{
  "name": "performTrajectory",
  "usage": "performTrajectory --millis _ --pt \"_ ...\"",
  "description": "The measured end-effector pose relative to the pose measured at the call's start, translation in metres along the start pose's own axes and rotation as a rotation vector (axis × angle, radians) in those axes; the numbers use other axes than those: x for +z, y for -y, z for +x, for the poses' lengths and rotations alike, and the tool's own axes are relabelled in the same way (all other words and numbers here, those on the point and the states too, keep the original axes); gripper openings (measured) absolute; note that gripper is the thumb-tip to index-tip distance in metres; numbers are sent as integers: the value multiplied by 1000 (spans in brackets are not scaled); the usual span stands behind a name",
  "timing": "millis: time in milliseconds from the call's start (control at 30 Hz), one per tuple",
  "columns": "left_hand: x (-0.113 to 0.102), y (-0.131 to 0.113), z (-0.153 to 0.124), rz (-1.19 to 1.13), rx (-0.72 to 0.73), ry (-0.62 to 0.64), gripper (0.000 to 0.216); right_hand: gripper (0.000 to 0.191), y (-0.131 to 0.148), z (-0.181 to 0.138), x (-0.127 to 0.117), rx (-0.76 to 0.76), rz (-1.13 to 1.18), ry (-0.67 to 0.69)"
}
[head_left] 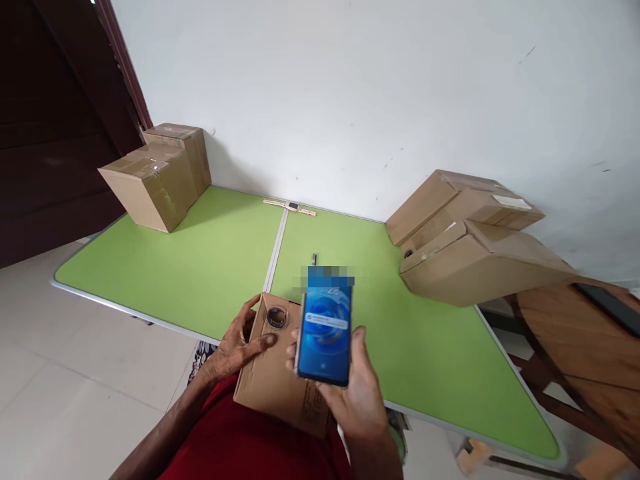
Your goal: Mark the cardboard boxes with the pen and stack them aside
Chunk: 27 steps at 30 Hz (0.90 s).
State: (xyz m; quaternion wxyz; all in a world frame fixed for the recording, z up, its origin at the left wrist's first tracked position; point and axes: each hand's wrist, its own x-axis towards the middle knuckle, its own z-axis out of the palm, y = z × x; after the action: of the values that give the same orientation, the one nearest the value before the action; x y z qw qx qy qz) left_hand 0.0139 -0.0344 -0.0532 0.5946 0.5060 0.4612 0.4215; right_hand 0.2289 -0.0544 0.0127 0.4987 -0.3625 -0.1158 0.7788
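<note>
My right hand is closed around a smartphone with a lit blue screen, holding it upright above the near table edge. My left hand rests on a small cardboard box that sits against my body at the table's front edge; its fingers lie spread on the box's top and side. A roll of tape lies on top of that box, just beyond my left fingertips.
A green folding table stands against a white wall. Taped cardboard boxes stand at the far left and more boxes at the right. A wristwatch lies at the back edge. A small dark object lies mid-table. A wooden chair stands on the right.
</note>
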Motion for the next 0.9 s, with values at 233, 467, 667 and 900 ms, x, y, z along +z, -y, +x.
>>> performTrajectory --millis 233,467,667,900 --pt "1 0 1 -8 -53 -17 93 56 74 39 -61 -358 -271 -320" --pt "1 -2 0 3 -43 6 89 31 87 91 -105 -317 -304 -482" --pt "-1 0 1 25 -47 0 90 30 80 101 -116 -283 -317 -493" --pt "1 0 0 -5 -48 -8 91 29 78 75 -114 -284 -419 -465"
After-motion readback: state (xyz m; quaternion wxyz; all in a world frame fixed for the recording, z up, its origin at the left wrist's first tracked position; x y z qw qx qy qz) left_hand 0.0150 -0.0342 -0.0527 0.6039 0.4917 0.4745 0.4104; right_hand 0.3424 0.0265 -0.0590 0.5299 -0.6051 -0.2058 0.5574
